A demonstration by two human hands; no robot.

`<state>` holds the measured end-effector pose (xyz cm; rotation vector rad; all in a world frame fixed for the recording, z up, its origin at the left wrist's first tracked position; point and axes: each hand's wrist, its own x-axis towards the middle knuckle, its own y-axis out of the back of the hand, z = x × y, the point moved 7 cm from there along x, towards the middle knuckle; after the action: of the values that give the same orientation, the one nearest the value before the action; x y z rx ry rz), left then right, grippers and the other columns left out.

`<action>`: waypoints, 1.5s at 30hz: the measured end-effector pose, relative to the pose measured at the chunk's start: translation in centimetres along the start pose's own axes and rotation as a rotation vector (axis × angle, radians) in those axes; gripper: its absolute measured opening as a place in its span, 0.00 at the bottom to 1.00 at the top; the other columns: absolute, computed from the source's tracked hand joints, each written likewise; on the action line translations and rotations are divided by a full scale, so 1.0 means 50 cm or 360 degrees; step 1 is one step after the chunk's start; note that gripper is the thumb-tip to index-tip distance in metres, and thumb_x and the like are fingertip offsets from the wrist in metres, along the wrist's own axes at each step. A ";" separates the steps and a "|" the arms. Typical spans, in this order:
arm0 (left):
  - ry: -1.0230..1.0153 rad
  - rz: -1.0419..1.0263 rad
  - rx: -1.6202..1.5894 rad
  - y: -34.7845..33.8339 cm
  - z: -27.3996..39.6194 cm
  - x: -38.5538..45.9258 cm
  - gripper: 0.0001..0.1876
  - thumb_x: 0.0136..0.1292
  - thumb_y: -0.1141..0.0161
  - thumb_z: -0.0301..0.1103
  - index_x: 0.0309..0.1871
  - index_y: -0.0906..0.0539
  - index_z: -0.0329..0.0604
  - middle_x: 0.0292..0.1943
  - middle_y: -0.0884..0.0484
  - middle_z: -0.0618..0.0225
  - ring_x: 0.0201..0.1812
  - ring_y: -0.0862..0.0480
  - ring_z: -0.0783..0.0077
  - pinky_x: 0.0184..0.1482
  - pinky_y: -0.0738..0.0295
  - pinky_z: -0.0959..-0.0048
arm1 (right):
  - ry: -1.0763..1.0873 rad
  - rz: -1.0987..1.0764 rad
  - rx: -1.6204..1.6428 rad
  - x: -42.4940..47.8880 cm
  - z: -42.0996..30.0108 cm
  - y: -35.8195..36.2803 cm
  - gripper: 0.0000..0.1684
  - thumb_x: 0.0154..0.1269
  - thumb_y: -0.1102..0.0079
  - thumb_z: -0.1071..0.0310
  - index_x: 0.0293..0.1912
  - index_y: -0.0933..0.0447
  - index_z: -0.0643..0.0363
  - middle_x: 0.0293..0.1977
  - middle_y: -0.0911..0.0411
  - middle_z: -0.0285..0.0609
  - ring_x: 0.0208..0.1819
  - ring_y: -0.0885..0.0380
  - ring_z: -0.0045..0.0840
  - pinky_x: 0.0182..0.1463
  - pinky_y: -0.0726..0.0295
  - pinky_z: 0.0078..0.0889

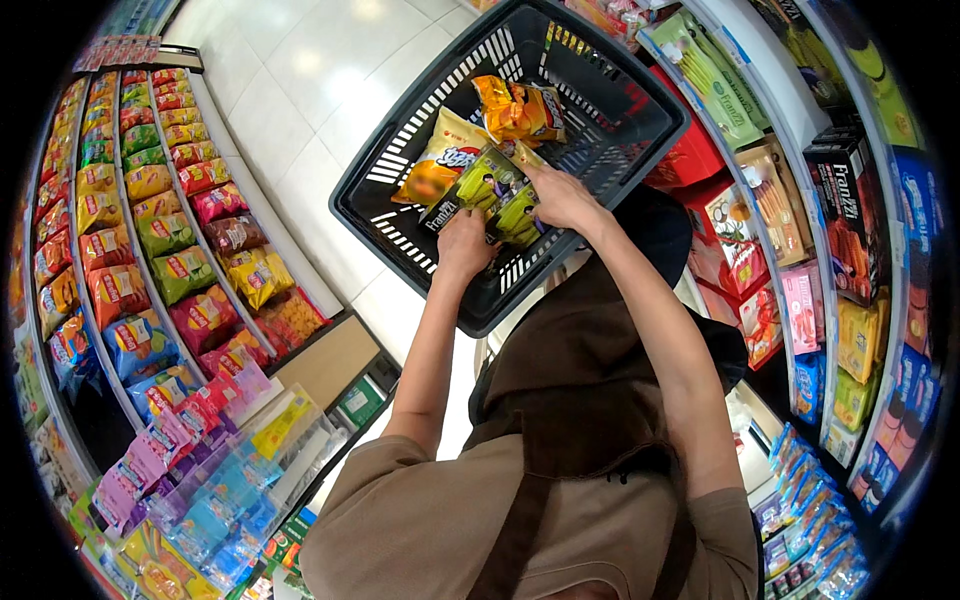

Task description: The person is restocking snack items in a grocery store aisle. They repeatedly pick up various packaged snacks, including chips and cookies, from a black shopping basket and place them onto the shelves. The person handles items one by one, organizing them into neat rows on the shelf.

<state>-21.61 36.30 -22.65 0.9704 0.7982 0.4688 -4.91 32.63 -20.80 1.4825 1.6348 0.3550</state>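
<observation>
Both hands reach into a dark grey plastic shopping basket (600,161). Green and black snack boxes (484,184) lie low in it, at least two of them. My left hand (466,244) has its fingers curled at the lower edge of these boxes. On their right side rests my right hand (559,196), its index finger pointing towards a small yellow pack (529,155). Beside the boxes lies a yellow and orange snack bag (450,150). Another orange snack bag (517,112) sits further up in the basket. The fingertips of both hands are partly hidden.
Shelves of crisp bags (180,270) stand on the left. Shelves on the right hold boxed and bagged snacks, among them a dark box (847,217) and a red box (686,150). Small packets (810,510) hang low on the right. Pale floor tiles (277,97) show beyond the basket.
</observation>
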 end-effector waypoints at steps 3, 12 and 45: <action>0.0028 -0.0021 0.0025 -0.001 -0.004 0.006 0.30 0.45 0.19 0.44 0.47 0.20 0.39 0.45 0.18 0.53 0.50 0.15 0.51 0.50 0.18 0.58 | 0.0028 0.0002 -0.0006 0.001 0.008 -0.009 0.38 0.54 0.37 0.79 0.66 0.32 0.64 0.59 0.23 0.58 0.62 0.25 0.50 0.65 0.25 0.45; -0.0006 -0.0054 -0.0064 0.025 0.002 -0.013 0.30 0.47 0.21 0.42 0.52 0.18 0.39 0.51 0.19 0.54 0.53 0.17 0.49 0.54 0.19 0.57 | 0.0120 0.0193 -0.0121 -0.032 -0.028 0.005 0.34 0.53 0.41 0.84 0.63 0.27 0.64 0.67 0.29 0.54 0.67 0.30 0.49 0.68 0.27 0.46; -0.1047 0.0904 -0.0150 0.429 0.318 -0.073 0.29 0.49 0.28 0.21 0.58 0.20 0.42 0.53 0.21 0.58 0.59 0.23 0.52 0.72 0.39 0.46 | 0.0468 0.1358 -0.0434 -0.284 -0.141 0.325 0.28 0.53 0.41 0.79 0.57 0.25 0.65 0.53 0.22 0.48 0.59 0.25 0.39 0.68 0.32 0.41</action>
<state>-11.74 35.93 2.43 1.1687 -0.1037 0.6160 -0.79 26.10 0.57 1.9051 1.0113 1.2585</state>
